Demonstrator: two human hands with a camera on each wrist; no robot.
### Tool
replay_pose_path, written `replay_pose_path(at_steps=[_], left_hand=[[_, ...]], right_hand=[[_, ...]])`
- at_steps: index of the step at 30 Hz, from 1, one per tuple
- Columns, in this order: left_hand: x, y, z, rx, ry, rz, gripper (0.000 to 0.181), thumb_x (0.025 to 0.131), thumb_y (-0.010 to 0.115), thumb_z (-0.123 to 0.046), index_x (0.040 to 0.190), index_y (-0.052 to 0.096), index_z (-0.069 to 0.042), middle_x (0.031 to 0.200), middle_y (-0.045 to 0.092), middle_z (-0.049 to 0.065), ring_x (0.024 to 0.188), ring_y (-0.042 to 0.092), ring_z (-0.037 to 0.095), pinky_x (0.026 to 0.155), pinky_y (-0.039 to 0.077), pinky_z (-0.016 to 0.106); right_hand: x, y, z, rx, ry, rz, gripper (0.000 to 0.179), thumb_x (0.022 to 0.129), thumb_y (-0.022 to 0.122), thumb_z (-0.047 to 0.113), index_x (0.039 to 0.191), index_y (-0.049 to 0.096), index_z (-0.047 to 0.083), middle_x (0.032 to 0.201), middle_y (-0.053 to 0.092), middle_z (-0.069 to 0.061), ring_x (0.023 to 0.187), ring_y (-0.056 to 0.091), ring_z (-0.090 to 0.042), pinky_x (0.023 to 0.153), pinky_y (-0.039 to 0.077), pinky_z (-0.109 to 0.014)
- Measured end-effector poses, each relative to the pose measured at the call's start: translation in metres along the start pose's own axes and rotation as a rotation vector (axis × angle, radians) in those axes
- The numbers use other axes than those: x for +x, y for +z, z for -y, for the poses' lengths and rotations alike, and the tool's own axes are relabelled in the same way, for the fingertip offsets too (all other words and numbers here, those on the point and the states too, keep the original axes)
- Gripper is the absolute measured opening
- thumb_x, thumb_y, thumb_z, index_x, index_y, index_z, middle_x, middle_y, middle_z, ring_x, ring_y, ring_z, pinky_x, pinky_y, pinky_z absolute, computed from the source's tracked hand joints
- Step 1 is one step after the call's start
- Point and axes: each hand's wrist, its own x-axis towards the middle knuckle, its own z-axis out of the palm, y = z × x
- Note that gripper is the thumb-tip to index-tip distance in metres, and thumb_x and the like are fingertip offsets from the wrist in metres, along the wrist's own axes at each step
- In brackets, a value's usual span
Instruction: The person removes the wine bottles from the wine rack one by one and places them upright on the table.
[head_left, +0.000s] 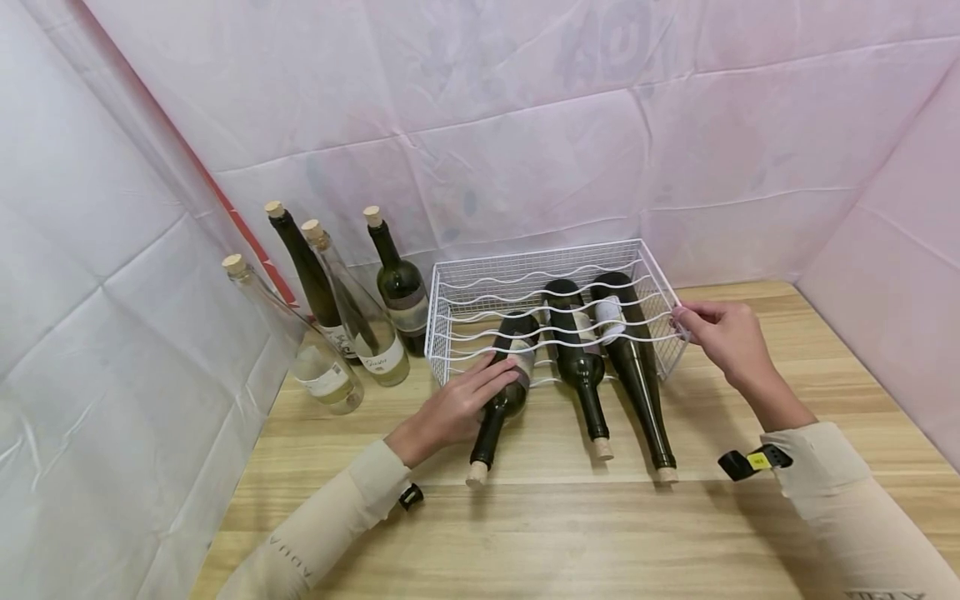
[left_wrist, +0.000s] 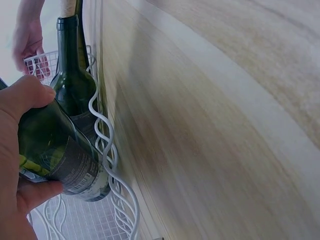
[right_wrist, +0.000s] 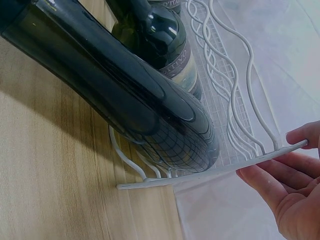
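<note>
green glass met the eye in the head view: the left hand [head_left: 453, 408] gripped a dark bottle [head_left: 513, 402], the leftmost of 3 lying in the white rack [head_left: 663, 283]. its base sat inside, wavy wires crossing over it, and its corked neck stuck out of the front toward the person, slanting a little to the left. everything seemed to hang on that long axis: the rack's depth lay beyond the fingers, roughly in line with the bottle. the left hand was on it; the right hand [head_left: 723, 333] was well apart at the rack's right end, with the middle bottle [head_left: 581, 362] and the right bottle [head_left: 637, 371] between. 4 corked bottles [head_left: 405, 292] stood left of the rack on the table [head_left: 540, 533].

in the left wrist view, the thumb pressed 1 side of the glass and a finger the other, while the base angled in among the wires; the remaining fingers could not be made out.

in the right wrist view, thumb and fingers pinched the rack's rim, the right bottle just inside it.
</note>
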Motion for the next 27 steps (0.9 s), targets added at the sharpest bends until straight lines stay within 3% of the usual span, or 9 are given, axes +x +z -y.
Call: replay_pose_path(at_steps=[13,22,27], left_hand=[[-0.007,-0.011,-0.001,-0.135,-0.037,-0.054,0.077,0.075,0.093,-0.024,0.140,0.060,0.001,0.144,0.063,0.021,0.132,0.060,0.047,0.110,0.054,0.049],[-0.008,-0.019,-0.001,-0.231,-0.072,-0.049,0.086,0.070,0.096,-0.025,0.142,0.057,0.002,0.144,0.062,0.025,0.130,0.060,0.050,0.110,0.053,0.049],[-0.009,-0.025,0.001,-0.297,-0.097,-0.060,0.080,0.076,0.091,-0.026,0.142,0.056,0.003,0.145,0.060,0.026,0.131,0.059,0.052,0.111,0.052,0.049]], right_hand=[[0.001,0.000,0.000,0.007,0.004,0.006,0.049,0.102,0.064,0.029,0.127,0.066,-0.013,0.073,0.063,0.041,0.070,0.065,0.016,0.063,0.055,-0.007],[0.002,-0.003,0.000,0.049,0.027,0.045,0.051,0.103,0.063,0.027,0.130,0.062,-0.016,0.077,0.065,0.036,0.072,0.067,0.014,0.066,0.057,-0.008],[0.004,-0.004,0.000,0.076,0.041,0.067,0.052,0.103,0.063,0.026,0.131,0.060,-0.019,0.078,0.067,0.035,0.074,0.069,0.013,0.068,0.058,-0.009]])
